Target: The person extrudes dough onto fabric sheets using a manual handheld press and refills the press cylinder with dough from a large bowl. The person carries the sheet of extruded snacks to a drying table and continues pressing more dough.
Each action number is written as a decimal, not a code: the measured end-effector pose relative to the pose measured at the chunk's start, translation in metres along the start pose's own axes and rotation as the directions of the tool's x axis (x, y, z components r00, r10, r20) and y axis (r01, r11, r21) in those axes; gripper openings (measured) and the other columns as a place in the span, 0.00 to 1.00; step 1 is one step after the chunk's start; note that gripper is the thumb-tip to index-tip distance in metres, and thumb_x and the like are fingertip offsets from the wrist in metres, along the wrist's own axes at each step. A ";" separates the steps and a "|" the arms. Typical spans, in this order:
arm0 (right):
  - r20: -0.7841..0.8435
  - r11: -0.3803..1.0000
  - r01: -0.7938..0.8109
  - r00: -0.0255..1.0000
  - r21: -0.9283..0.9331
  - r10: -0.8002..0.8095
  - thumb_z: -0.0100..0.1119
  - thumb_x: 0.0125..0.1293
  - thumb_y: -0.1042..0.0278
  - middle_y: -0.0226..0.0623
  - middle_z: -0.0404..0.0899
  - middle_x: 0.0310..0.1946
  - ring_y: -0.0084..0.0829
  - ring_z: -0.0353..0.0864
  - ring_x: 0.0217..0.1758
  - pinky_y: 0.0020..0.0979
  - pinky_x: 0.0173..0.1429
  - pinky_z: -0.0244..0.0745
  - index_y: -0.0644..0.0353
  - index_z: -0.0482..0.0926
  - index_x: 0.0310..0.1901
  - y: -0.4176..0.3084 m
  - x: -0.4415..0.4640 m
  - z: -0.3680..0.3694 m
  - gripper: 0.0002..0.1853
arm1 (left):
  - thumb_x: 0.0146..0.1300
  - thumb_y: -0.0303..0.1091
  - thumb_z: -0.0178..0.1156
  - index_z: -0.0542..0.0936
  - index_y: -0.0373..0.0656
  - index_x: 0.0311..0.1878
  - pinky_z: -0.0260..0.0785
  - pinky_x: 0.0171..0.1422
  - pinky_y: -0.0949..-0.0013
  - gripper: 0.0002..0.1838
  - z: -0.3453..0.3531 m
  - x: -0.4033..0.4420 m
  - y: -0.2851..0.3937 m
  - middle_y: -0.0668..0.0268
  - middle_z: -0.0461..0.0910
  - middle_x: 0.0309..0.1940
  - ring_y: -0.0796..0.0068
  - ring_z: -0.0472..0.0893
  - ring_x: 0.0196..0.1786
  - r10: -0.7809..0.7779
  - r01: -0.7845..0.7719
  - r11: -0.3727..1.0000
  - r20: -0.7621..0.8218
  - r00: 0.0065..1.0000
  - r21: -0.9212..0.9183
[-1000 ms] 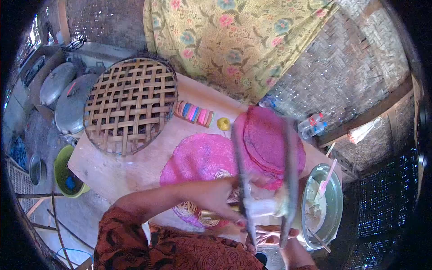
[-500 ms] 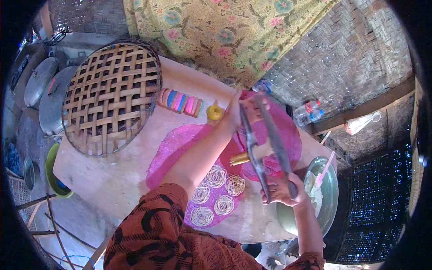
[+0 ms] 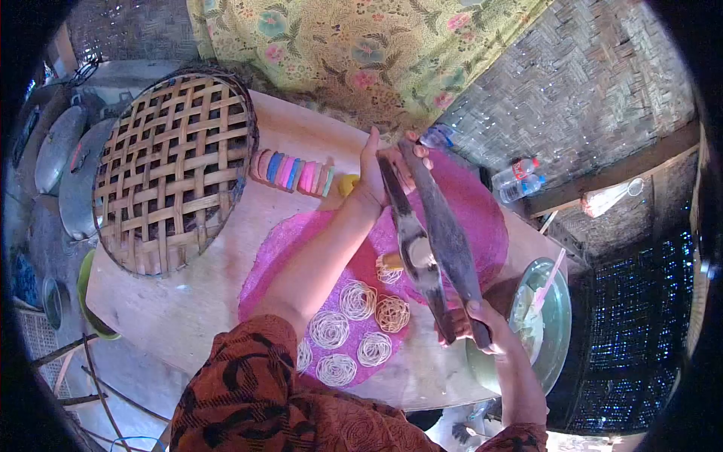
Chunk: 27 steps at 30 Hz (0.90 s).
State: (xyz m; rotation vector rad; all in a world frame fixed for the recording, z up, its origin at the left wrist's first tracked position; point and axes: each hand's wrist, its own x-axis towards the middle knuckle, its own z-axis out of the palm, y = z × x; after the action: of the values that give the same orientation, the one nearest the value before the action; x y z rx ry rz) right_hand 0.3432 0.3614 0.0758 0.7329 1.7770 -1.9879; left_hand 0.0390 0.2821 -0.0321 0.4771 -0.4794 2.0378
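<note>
A dark wooden press (image 3: 444, 230) with two long bars slants over the table, a brass-coloured cylinder (image 3: 390, 262) between its bars. My left hand (image 3: 384, 175) is closed round the upper ends of the bars. At the lower ends, my right hand (image 3: 482, 328) grips them. Below the cylinder, thin strands lie on a pink round mat (image 3: 282, 241). Several pale coiled noodle nests (image 3: 358, 300) rest on this mat, one of them browner (image 3: 392, 313). A stack of darker pink round mats (image 3: 482, 218) is partly hidden behind the press.
A woven bamboo tray (image 3: 173, 173) is at the left of the table (image 3: 158, 309). Coloured rings (image 3: 290, 172) stand in a row near a yellow ring (image 3: 348, 184). At the right is a green basin (image 3: 557, 324) with pale dough and a pink-handled tool. Bottles (image 3: 520, 181) lie by the wall.
The press has gone from near my body to farther over the table. My left hand has moved to its upper ends. Fresh strands now show under the cylinder.
</note>
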 end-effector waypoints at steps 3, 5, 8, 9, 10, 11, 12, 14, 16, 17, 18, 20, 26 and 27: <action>-0.025 0.999 -0.018 1.000 0.034 0.019 0.57 0.59 0.39 0.47 0.81 0.36 0.34 0.83 0.34 0.34 0.38 0.78 0.71 0.71 0.53 -0.008 -0.015 0.002 0.37 | 0.60 0.73 0.42 0.74 0.49 0.44 0.70 0.45 0.55 0.34 -0.005 -0.007 -0.011 0.58 0.78 0.34 0.54 0.75 0.41 0.059 -0.058 0.998 -0.089 0.994 0.009; -0.072 0.992 -0.035 0.997 -0.117 0.026 0.58 0.60 0.42 0.46 0.81 0.34 0.33 0.83 0.33 0.33 0.37 0.79 0.71 0.72 0.53 -0.014 -0.018 -0.005 0.35 | 0.59 0.74 0.43 0.74 0.50 0.44 0.71 0.43 0.56 0.34 -0.010 -0.002 -0.014 0.60 0.77 0.32 0.54 0.76 0.40 0.066 -0.066 0.998 -0.106 0.992 0.008; -0.090 0.992 0.000 0.996 -0.125 -0.011 0.58 0.62 0.45 0.42 0.81 0.32 0.30 0.82 0.32 0.31 0.36 0.78 0.69 0.73 0.50 -0.012 -0.005 -0.004 0.30 | 0.58 0.74 0.43 0.73 0.51 0.42 0.70 0.43 0.55 0.33 -0.005 0.006 -0.003 0.60 0.77 0.31 0.55 0.75 0.39 0.064 -0.063 0.998 -0.100 0.993 0.013; -0.108 0.995 0.026 0.993 -0.100 -0.037 0.58 0.62 0.46 0.41 0.81 0.32 0.29 0.82 0.31 0.31 0.36 0.78 0.68 0.73 0.49 -0.011 -0.001 0.001 0.28 | 0.58 0.74 0.44 0.73 0.51 0.42 0.70 0.43 0.54 0.33 -0.002 0.007 0.001 0.60 0.77 0.30 0.55 0.75 0.38 0.050 -0.050 0.999 -0.097 0.994 0.009; -0.096 0.996 0.054 0.994 -0.068 -0.061 0.58 0.63 0.48 0.40 0.81 0.32 0.29 0.82 0.31 0.30 0.36 0.77 0.67 0.73 0.48 -0.012 0.001 0.009 0.26 | 0.58 0.74 0.44 0.73 0.51 0.42 0.70 0.43 0.54 0.33 0.004 0.004 0.004 0.60 0.77 0.30 0.55 0.75 0.38 0.050 -0.049 0.999 -0.096 0.994 0.013; -0.093 0.996 0.058 0.994 -0.065 -0.064 0.58 0.63 0.48 0.40 0.81 0.32 0.29 0.82 0.31 0.30 0.36 0.77 0.67 0.73 0.48 -0.010 0.001 0.010 0.26 | 0.59 0.74 0.43 0.73 0.51 0.42 0.70 0.43 0.54 0.33 0.009 -0.001 0.007 0.60 0.76 0.30 0.56 0.75 0.38 0.040 -0.039 0.999 -0.081 0.996 0.017; -0.068 0.997 0.056 0.996 -0.051 -0.059 0.57 0.63 0.48 0.41 0.81 0.32 0.29 0.82 0.31 0.30 0.36 0.78 0.67 0.73 0.49 -0.007 0.001 0.011 0.26 | 0.59 0.73 0.43 0.73 0.50 0.41 0.70 0.43 0.54 0.33 0.014 -0.005 0.008 0.60 0.76 0.30 0.56 0.74 0.38 0.031 -0.030 0.999 -0.069 0.997 0.023; -0.033 0.999 0.039 0.999 -0.004 -0.039 0.57 0.63 0.48 0.42 0.81 0.31 0.29 0.82 0.29 0.31 0.35 0.78 0.67 0.73 0.49 0.001 -0.002 0.010 0.26 | 0.61 0.71 0.43 0.73 0.53 0.40 0.69 0.42 0.54 0.29 0.015 -0.016 0.000 0.64 0.74 0.29 0.59 0.74 0.37 0.062 -0.051 0.995 -0.141 0.988 0.081; -0.035 0.999 0.031 0.999 -0.015 -0.032 0.58 0.63 0.49 0.42 0.81 0.30 0.30 0.82 0.28 0.31 0.33 0.77 0.67 0.73 0.49 0.002 -0.006 0.005 0.26 | 0.63 0.68 0.43 0.72 0.55 0.38 0.69 0.41 0.55 0.26 0.009 -0.021 -0.006 0.68 0.73 0.28 0.62 0.73 0.36 0.102 -0.074 0.988 -0.208 0.973 0.136; -0.043 0.999 0.023 0.999 -0.027 -0.025 0.58 0.62 0.49 0.42 0.81 0.29 0.30 0.81 0.26 0.31 0.31 0.77 0.68 0.74 0.48 0.002 -0.008 0.003 0.26 | 0.61 0.70 0.42 0.72 0.53 0.39 0.69 0.41 0.54 0.28 -0.004 -0.021 -0.009 0.65 0.74 0.28 0.59 0.73 0.37 0.082 -0.067 0.995 -0.207 0.975 0.079; -0.071 0.998 0.029 0.997 -0.048 -0.032 0.59 0.62 0.48 0.42 0.81 0.28 0.30 0.81 0.24 0.30 0.29 0.76 0.68 0.76 0.44 0.008 -0.006 -0.001 0.26 | 0.60 0.72 0.42 0.72 0.51 0.39 0.69 0.42 0.54 0.31 -0.017 -0.022 -0.012 0.62 0.74 0.29 0.57 0.74 0.39 0.062 -0.059 0.998 -0.203 0.977 0.019; -0.116 0.999 0.018 0.993 -0.049 -0.024 0.59 0.61 0.46 0.41 0.81 0.27 0.29 0.81 0.24 0.29 0.29 0.76 0.68 0.77 0.42 0.016 0.006 -0.003 0.26 | 0.61 0.71 0.42 0.72 0.51 0.38 0.69 0.41 0.54 0.30 -0.038 -0.021 -0.012 0.62 0.75 0.28 0.57 0.74 0.38 0.061 -0.059 0.998 -0.187 0.981 0.016; -0.080 0.967 0.077 0.992 -0.242 -0.100 0.57 0.62 0.41 0.38 0.80 0.33 0.28 0.80 0.32 0.29 0.37 0.74 0.64 0.74 0.49 0.034 0.043 -0.017 0.30 | 0.62 0.68 0.45 0.74 0.50 0.38 0.70 0.42 0.54 0.28 -0.033 -0.004 0.018 0.64 0.75 0.28 0.59 0.75 0.37 0.011 -0.002 0.997 -0.110 0.994 0.081; -0.076 0.967 0.081 0.992 -0.241 -0.102 0.57 0.62 0.41 0.38 0.80 0.33 0.28 0.80 0.32 0.29 0.37 0.74 0.64 0.74 0.49 0.029 0.045 -0.012 0.30 | 0.63 0.67 0.45 0.74 0.48 0.38 0.70 0.43 0.54 0.29 -0.023 0.001 0.025 0.64 0.76 0.28 0.59 0.75 0.36 0.027 -0.008 0.988 -0.123 0.992 0.154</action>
State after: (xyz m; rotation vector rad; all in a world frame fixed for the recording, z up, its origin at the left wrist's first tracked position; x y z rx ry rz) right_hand 0.3265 0.3727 0.0246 0.6800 2.0909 -1.7787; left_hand 0.0138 0.2827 -0.0543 0.4350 -0.2533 2.1164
